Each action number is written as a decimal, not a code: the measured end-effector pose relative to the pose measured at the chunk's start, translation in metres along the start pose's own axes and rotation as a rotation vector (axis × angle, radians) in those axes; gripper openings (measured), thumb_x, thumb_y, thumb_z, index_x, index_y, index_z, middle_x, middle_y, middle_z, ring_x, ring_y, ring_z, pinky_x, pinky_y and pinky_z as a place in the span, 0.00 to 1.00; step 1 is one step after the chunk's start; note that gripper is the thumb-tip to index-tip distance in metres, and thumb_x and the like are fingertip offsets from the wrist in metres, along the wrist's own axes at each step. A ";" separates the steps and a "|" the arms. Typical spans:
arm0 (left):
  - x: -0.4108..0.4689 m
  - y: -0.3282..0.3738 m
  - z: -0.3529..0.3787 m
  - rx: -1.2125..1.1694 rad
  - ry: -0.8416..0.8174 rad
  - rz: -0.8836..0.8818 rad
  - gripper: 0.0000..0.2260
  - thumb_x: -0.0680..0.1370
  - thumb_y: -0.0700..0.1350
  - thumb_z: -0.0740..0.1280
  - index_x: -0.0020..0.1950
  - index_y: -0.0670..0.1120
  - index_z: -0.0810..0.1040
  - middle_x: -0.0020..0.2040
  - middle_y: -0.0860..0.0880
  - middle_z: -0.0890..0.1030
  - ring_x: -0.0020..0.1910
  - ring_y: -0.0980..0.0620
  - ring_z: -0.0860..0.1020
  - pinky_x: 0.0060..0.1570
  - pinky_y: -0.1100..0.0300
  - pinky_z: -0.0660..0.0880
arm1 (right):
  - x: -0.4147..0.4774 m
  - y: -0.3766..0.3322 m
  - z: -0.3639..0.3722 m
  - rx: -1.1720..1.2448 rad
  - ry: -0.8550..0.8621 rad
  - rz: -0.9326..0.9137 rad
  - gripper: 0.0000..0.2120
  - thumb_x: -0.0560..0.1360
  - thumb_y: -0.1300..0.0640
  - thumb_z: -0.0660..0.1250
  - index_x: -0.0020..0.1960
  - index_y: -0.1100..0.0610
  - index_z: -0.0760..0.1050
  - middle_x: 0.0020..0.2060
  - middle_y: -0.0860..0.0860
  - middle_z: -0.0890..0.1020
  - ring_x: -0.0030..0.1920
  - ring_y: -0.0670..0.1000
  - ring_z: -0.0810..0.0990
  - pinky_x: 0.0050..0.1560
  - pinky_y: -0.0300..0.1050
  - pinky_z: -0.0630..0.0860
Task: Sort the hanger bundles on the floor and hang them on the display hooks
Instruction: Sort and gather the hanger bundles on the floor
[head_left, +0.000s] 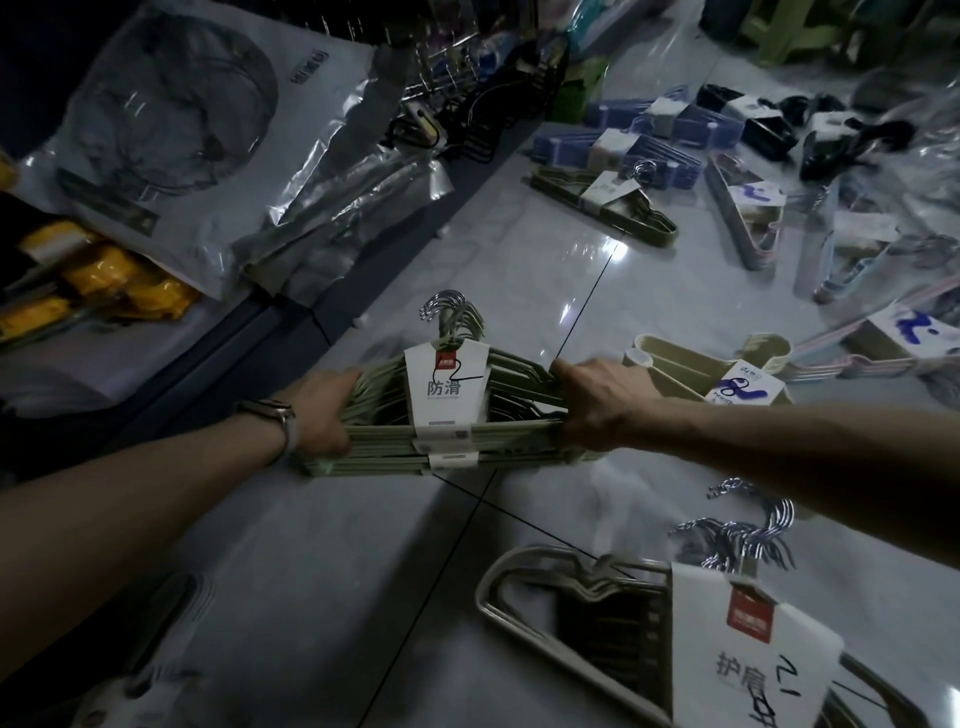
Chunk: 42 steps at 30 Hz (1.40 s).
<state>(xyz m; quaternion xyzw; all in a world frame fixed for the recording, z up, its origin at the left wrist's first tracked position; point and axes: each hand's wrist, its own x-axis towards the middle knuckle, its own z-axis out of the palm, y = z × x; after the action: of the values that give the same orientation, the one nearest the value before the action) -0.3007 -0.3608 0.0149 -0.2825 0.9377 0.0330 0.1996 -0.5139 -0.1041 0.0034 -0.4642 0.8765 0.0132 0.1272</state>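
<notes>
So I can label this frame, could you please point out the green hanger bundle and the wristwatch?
green hanger bundle (379, 441), head view, on its bottom bars.
wristwatch (270, 414), head view, on its middle.

This is a household-goods shop. Banded bundles of coated wire hangers (644, 218), each in a white printed card with a handwritten number, lie scattered over the glossy pale tiled floor (519, 270). Clear-bagged wares (171, 119) rest on the low dark shelf (197, 358) along its left edge.
</notes>
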 end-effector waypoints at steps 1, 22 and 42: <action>0.000 0.000 -0.001 -0.006 0.001 -0.003 0.29 0.66 0.46 0.77 0.64 0.50 0.71 0.58 0.45 0.79 0.55 0.42 0.80 0.50 0.51 0.79 | -0.001 0.000 0.000 0.003 0.000 -0.007 0.26 0.70 0.45 0.74 0.62 0.52 0.69 0.46 0.51 0.75 0.43 0.57 0.74 0.36 0.46 0.66; 0.012 0.222 -0.089 0.114 0.190 0.532 0.35 0.74 0.59 0.71 0.78 0.54 0.64 0.70 0.49 0.73 0.66 0.44 0.75 0.62 0.48 0.76 | -0.072 0.106 -0.034 0.020 -0.038 0.143 0.39 0.80 0.31 0.60 0.81 0.54 0.60 0.73 0.57 0.71 0.69 0.60 0.74 0.63 0.56 0.75; 0.146 0.395 -0.027 0.338 0.044 0.673 0.56 0.68 0.59 0.80 0.81 0.62 0.42 0.72 0.42 0.69 0.68 0.39 0.70 0.63 0.42 0.73 | -0.101 0.230 0.076 0.484 -0.085 0.609 0.39 0.64 0.57 0.80 0.68 0.51 0.64 0.56 0.55 0.77 0.50 0.56 0.76 0.46 0.48 0.78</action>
<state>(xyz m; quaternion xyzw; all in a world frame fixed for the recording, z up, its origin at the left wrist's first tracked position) -0.6360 -0.1099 -0.0377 0.0775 0.9744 -0.0646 0.2011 -0.6316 0.1188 -0.0679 -0.1386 0.9458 -0.1376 0.2594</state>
